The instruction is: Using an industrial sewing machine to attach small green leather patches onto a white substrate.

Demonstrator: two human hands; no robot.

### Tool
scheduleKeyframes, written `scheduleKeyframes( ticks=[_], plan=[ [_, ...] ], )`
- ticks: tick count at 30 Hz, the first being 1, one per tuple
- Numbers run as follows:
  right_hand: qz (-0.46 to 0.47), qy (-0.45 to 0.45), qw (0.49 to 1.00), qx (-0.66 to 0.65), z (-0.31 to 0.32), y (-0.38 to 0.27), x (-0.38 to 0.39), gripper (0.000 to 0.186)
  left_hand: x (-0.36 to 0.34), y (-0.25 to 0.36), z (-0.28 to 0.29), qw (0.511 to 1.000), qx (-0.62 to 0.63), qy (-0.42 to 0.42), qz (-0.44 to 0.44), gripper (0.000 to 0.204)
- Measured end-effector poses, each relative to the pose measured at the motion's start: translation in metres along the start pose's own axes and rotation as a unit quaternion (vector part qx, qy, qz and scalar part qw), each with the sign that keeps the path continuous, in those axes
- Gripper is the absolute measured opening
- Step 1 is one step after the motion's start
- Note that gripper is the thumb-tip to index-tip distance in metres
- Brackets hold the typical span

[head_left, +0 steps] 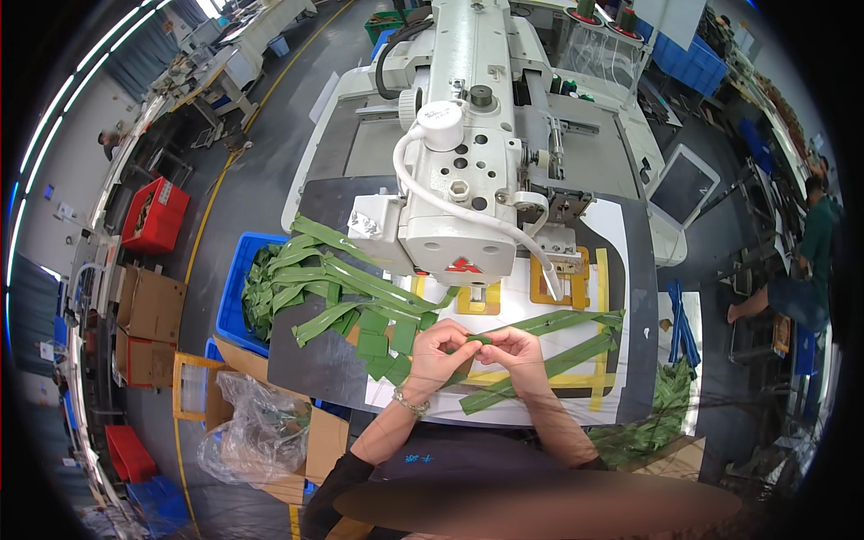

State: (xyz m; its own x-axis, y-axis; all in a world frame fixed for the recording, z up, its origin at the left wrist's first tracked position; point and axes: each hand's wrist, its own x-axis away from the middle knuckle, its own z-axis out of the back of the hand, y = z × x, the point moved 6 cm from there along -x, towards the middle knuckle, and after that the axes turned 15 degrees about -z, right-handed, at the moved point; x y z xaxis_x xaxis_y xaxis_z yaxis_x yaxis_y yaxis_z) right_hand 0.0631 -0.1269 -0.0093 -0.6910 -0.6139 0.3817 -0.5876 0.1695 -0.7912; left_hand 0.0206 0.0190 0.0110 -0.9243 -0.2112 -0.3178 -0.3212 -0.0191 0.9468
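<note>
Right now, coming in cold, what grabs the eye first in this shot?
The bulky white sewing machine, filling the upper middle. Then, just below its head, the left hand and right hand pinching a small green piece. Off to the left, long green strips spread over the worktop beside a bright blue bin.

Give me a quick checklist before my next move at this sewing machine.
1. Green piece held: ok, left hand and right hand both pinch it.
2. Hands out from under the machine head: ok, they appear in front of it.
3. Green squares nearby: ok, left of the left hand.
4. Left wrist bare: not ok, it wears a bracelet.
5. Green straps free of the right hand: cannot tell, contact is hidden.
</note>
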Motion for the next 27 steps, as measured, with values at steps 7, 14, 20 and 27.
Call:
scheduleKeyframes(
  ticks=[7, 14, 20, 27],
  plan=[
    [0.001, 0.011, 1.000, 0.000, -0.0011, -0.0034, 0.0025, 0.015, -0.0003, -0.0005, -0.0028, 1.000, 0.024, 0.010, -0.004, 0.009],
    [0.009, 0.019, 1.000, 0.002, -0.0006, -0.0080, 0.0045, 0.014, -0.0020, 0.0020, -0.0064, 1.000, 0.010, 0.014, -0.001, 0.011],
    [0.011, 0.016, 1.000, -0.002, -0.0003, -0.0079, 0.0036, 0.014, -0.0026, 0.0014, -0.0063, 1.000, -0.004, 0.021, -0.009, 0.013],
    [0.018, 0.017, 1.000, 0.002, -0.0007, -0.0093, 0.0045, 0.013, -0.0024, 0.0005, -0.0065, 0.999, -0.017, 0.025, -0.014, 0.015]
  ],
)
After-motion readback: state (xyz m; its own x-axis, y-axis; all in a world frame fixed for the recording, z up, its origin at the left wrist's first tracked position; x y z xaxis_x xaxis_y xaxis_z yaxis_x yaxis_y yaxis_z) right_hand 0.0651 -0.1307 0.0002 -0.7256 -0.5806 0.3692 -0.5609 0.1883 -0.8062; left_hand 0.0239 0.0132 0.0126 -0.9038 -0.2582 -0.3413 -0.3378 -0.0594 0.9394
